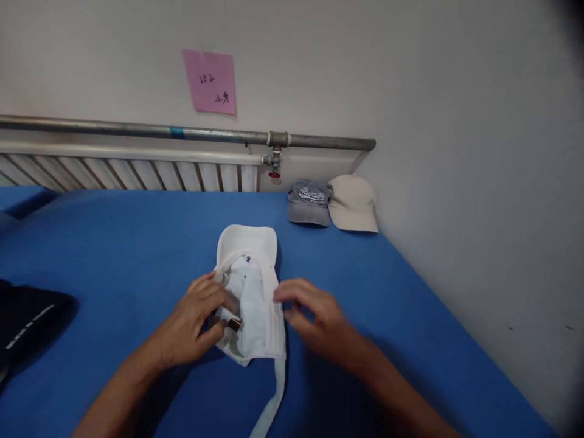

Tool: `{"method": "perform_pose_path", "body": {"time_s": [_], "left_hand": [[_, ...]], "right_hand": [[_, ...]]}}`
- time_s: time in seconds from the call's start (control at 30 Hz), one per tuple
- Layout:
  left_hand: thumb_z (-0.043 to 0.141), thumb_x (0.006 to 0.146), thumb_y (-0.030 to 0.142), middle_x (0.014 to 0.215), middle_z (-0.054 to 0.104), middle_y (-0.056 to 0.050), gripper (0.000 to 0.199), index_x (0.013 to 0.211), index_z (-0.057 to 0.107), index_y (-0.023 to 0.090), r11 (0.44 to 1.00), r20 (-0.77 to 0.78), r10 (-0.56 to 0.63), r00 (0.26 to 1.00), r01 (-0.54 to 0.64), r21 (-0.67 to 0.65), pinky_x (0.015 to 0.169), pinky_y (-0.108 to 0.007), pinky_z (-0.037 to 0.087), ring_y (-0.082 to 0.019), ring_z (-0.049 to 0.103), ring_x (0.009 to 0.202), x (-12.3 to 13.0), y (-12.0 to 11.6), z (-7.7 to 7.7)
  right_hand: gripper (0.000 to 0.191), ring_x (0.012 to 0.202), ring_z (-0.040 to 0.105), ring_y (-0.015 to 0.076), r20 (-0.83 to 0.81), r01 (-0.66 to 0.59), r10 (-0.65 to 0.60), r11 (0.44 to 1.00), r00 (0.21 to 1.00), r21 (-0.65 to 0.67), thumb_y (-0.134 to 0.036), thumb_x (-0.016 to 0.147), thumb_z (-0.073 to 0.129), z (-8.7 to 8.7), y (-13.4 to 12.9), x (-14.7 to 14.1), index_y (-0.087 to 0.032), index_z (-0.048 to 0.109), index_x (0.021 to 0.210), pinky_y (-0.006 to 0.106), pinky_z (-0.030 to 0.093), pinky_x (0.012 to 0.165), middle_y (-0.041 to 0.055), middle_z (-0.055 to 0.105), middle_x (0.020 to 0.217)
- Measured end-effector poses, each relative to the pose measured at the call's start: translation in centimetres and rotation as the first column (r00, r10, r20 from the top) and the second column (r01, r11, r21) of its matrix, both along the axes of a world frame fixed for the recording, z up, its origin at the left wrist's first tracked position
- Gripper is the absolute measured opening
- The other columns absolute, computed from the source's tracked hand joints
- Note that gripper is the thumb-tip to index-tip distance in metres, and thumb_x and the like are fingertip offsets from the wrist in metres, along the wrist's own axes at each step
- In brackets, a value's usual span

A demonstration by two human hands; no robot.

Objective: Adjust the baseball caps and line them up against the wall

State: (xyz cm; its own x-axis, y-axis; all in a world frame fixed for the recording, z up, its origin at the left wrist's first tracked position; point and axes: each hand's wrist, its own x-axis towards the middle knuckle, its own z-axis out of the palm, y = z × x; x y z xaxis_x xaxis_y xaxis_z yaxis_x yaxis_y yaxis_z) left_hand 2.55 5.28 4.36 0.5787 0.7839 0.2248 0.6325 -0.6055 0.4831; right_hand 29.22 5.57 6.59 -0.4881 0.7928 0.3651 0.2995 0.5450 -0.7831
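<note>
A white baseball cap [252,304] lies upside down on the blue cover, its brim pointing away from me and its inside facing up. From its near right edge a loose pale strap [274,401] hangs toward me. My left hand [197,319] grips the cap's left edge, fingers over the rim and thumb beside a small dark metal buckle [234,324]. At the right rim is my right hand [314,313], its index fingertip touching the sweatband and its thumb held apart from the fingers. Whether anything is under those fingertips is hard to see.
A grey cap [309,213] with white lettering and a beige cap [353,207] sit side by side at the far right by the wall. Dark folded fabric [34,322] lies at the left. A radiator [137,173] and metal pipe [137,129] run behind the blue cover [123,243].
</note>
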Motion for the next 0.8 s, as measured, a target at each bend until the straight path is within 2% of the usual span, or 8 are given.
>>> {"method": "perform_pose_path", "body": {"time_s": [0.13, 0.2, 0.3, 0.37, 0.53, 0.63, 0.73, 0.8], "left_hand": [[0.050, 0.078, 0.012, 0.089, 0.064, 0.000, 0.019, 0.092, 0.058, 0.021, 1.000, 0.085, -0.004, 0.996, 0.006, -0.024, 0.113, -0.049, 0.022, -0.020, 0.060, 0.093, -0.9, 0.2, -0.7], [0.051, 0.081, 0.013, 0.090, 0.065, 0.000, 0.017, 0.094, 0.058, 0.021, 0.999, 0.129, 0.021, 0.991, -0.015, -0.046, 0.113, -0.049, 0.023, -0.020, 0.061, 0.093, -1.3, 0.4, -1.2], [0.054, 0.084, 0.019, 0.094, 0.065, -0.002, 0.012, 0.095, 0.058, 0.021, 0.993, 0.200, 0.075, 0.977, -0.056, -0.100, 0.112, -0.050, 0.025, -0.023, 0.060, 0.101, -1.8, 0.7, -2.0], [0.056, 0.085, 0.022, 0.095, 0.065, -0.003, 0.009, 0.093, 0.058, 0.021, 0.987, 0.240, 0.099, 0.966, -0.064, -0.148, 0.112, -0.051, 0.026, -0.025, 0.058, 0.106, -2.0, 0.9, -2.3], [0.057, 0.086, 0.026, 0.094, 0.066, -0.004, 0.009, 0.092, 0.060, 0.020, 0.982, 0.262, 0.118, 0.958, -0.073, -0.176, 0.112, -0.053, 0.025, -0.028, 0.058, 0.108, -2.2, 1.0, -2.5], [0.057, 0.086, 0.026, 0.095, 0.067, -0.004, 0.010, 0.093, 0.060, 0.020, 0.986, 0.259, 0.100, 0.961, -0.061, -0.156, 0.113, -0.051, 0.025, -0.026, 0.060, 0.106, -2.0, 0.8, -2.1], [0.055, 0.085, 0.020, 0.088, 0.066, 0.000, 0.006, 0.088, 0.060, 0.019, 0.988, 0.263, 0.042, 0.964, -0.001, -0.156, 0.115, -0.046, 0.024, -0.020, 0.063, 0.094, -1.4, 0.6, -1.4], [0.056, 0.084, 0.018, 0.085, 0.066, 0.002, 0.007, 0.089, 0.061, 0.020, 0.984, 0.268, 0.012, 0.963, 0.037, -0.176, 0.116, -0.043, 0.022, -0.018, 0.063, 0.091, -1.1, 0.5, -0.9]], "right_hand": [[0.015, 0.097, 0.061, 0.0123, 0.191, -0.522, 0.494, 0.841, 0.848, 0.143, -0.016, 0.091, 0.053, -1.3, -3.9, -1.7, -0.021, 0.061, 0.103, 0.029, 0.039, 0.096, 0.0013, 0.070, 0.103], [0.013, 0.083, 0.061, 0.0106, 0.324, -0.581, 0.500, 0.778, 0.803, 0.239, -0.023, 0.098, 0.049, -4.7, -5.8, -3.1, -0.020, 0.061, 0.101, 0.029, 0.035, 0.098, -0.0010, 0.072, 0.091], [0.017, 0.067, 0.054, 0.0128, 0.538, -0.541, 0.330, 0.787, 0.775, 0.296, -0.027, 0.096, 0.053, -9.2, -7.3, -4.3, -0.018, 0.063, 0.085, 0.029, 0.038, 0.089, -0.0008, 0.068, 0.070], [0.024, 0.067, 0.052, 0.0150, 0.571, -0.493, 0.244, 0.804, 0.784, 0.333, -0.035, 0.094, 0.055, -10.2, -7.3, -4.3, -0.019, 0.062, 0.078, 0.030, 0.039, 0.080, -0.0005, 0.064, 0.064], [0.024, 0.054, 0.039, 0.0132, 0.575, -0.469, 0.163, 0.768, 0.802, 0.436, -0.028, 0.093, 0.055, -7.9, -6.5, -3.5, -0.019, 0.055, 0.071, 0.031, 0.033, 0.064, -0.0014, 0.057, 0.062], [0.016, 0.057, 0.044, 0.0136, 0.533, -0.452, 0.215, 0.814, 0.819, 0.366, -0.020, 0.089, 0.054, -6.0, -6.5, -3.2, -0.017, 0.057, 0.074, 0.030, 0.035, 0.061, 0.0012, 0.059, 0.065], [0.010, 0.065, 0.051, 0.0114, 0.332, -0.319, 0.299, 0.948, 0.895, 0.006, -0.015, 0.087, 0.051, -3.2, -6.7, -2.5, -0.017, 0.060, 0.092, 0.023, 0.039, 0.062, 0.0011, 0.063, 0.078], [0.014, 0.066, 0.052, 0.0093, 0.223, -0.113, 0.198, 0.932, 0.954, -0.345, -0.019, 0.089, 0.052, -1.2, -6.2, -1.9, -0.022, 0.059, 0.100, 0.020, 0.039, 0.060, -0.0006, 0.062, 0.085]]}}
